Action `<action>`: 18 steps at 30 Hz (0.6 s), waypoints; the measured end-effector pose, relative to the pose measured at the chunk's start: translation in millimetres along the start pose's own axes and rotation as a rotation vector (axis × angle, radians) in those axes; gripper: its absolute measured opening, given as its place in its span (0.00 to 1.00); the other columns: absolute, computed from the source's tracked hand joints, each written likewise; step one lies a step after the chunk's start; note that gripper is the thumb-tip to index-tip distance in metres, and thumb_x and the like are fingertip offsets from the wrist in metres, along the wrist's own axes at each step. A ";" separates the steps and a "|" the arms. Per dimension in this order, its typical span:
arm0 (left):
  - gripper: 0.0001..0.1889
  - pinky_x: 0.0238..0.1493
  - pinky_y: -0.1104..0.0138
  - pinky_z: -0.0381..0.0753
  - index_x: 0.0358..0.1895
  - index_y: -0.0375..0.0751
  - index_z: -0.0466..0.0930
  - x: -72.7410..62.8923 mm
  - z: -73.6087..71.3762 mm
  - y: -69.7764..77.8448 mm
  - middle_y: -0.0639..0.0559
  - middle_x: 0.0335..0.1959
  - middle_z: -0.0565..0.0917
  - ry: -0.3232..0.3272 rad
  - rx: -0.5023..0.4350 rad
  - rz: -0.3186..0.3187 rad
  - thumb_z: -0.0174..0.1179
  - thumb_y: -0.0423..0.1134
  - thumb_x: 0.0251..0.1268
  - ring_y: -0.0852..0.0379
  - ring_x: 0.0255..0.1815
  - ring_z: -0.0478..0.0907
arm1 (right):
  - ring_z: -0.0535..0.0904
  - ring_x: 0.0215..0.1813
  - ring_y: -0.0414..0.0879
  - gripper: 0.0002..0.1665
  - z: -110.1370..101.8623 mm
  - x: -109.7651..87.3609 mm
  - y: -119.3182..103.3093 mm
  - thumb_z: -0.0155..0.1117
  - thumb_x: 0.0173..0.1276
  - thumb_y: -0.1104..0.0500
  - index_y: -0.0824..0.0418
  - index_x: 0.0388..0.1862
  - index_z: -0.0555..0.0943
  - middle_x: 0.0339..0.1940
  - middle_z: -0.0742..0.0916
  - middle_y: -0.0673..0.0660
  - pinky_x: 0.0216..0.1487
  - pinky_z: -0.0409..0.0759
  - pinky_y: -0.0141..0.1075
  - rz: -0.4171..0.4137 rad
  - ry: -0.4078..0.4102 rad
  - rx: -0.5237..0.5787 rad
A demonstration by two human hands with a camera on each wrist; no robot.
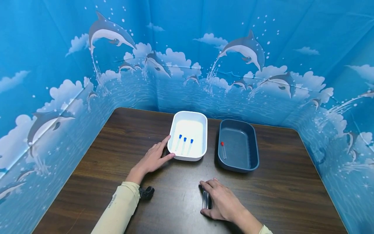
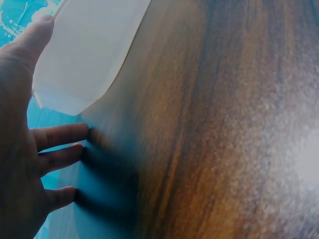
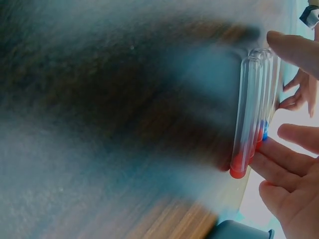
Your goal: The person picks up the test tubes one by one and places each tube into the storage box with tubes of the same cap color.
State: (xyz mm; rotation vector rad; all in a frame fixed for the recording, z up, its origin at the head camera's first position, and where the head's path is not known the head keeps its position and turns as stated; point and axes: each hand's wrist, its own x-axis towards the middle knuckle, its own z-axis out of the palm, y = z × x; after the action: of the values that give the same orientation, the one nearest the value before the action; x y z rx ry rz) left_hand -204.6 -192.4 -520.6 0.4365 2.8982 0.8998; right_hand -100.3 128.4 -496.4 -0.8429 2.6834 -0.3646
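Observation:
My left hand [image 1: 150, 160] rests at the left side of a white tray [image 1: 190, 158], with spread fingers and the thumb at its near corner. Inside that tray lie three test tubes with blue caps [image 1: 184, 146]. Over several clear test tubes [image 1: 205, 199] lying side by side on the table, my right hand [image 1: 224, 201] arches from above. In the right wrist view its fingers touch the capped end of these tubes [image 3: 247, 107], and the thumb is by the rounded ends. Red caps and one blue cap show there. Whether the fingers pinch a tube is unclear.
A dark grey-blue tray [image 1: 238, 168] stands right of the white one, with a red-capped test tube [image 1: 223, 151] inside. Both are on a dark wooden table [image 1: 280, 191]. A blue dolphin-print curtain [image 1: 181, 39] hangs behind and at the sides.

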 end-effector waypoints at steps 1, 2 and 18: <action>0.45 0.64 0.46 0.62 0.79 0.68 0.36 0.3 -0.1 0.2 0.46 0.70 0.67 -0.001 0.001 -0.002 0.43 0.75 0.63 0.49 0.59 0.67 | 0.71 0.67 0.60 0.54 0.3 -0.2 0.2 0.71 0.51 0.30 0.55 0.71 0.70 0.61 0.79 0.57 0.61 0.70 0.57 -0.002 0.008 -0.001; 0.45 0.64 0.46 0.62 0.79 0.68 0.36 0.3 -0.3 0.5 0.46 0.70 0.67 -0.002 0.001 -0.003 0.43 0.75 0.63 0.49 0.59 0.67 | 0.71 0.66 0.59 0.54 0.6 -0.1 0.5 0.71 0.51 0.29 0.55 0.71 0.70 0.61 0.79 0.57 0.62 0.70 0.57 -0.004 0.014 0.000; 0.46 0.64 0.46 0.62 0.79 0.65 0.37 0.3 -0.3 0.9 0.45 0.70 0.67 0.000 0.003 0.002 0.43 0.75 0.64 0.48 0.58 0.68 | 0.73 0.64 0.57 0.54 -9.9 0.1 4.8 0.68 0.52 0.27 0.54 0.71 0.70 0.59 0.80 0.56 0.61 0.71 0.56 -0.013 0.078 0.078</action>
State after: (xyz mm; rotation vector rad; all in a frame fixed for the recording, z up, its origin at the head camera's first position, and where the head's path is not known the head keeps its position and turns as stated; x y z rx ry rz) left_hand -204.7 -191.7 -519.8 0.4402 2.9003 0.8967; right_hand -106.4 133.6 -488.9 -0.8405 2.7155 -0.5123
